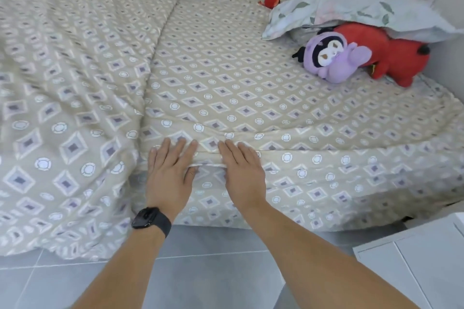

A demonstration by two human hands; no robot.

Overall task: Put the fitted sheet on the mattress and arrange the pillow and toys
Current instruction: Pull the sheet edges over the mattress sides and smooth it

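Both hands' fingers [180, 148] straight, flat on fitted sheet [226, 98], gripping nothing.

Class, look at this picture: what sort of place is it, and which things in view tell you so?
Most likely a bedroom at home. A mattress under a patterned fitted sheet fills the view, a pillow lies at its far corner, and a purple plush toy lies beside a red one.
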